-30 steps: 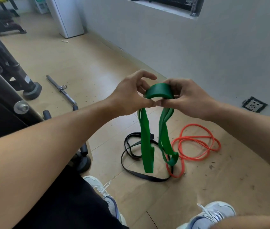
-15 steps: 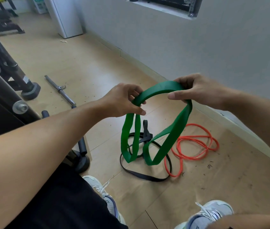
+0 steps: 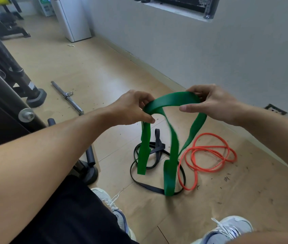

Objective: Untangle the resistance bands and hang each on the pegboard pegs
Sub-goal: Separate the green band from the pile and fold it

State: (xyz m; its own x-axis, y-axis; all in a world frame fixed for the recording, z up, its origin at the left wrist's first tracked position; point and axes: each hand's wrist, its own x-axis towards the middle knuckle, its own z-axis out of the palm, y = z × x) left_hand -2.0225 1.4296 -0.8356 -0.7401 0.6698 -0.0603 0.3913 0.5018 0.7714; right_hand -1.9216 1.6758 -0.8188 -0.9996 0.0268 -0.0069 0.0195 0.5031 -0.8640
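both hands grip green band; black band, orange band on floor

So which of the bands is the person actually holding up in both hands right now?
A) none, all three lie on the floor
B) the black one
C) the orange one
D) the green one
D: the left hand and the right hand both grip the green band in the air, while the black band and the orange band lie on the floor.
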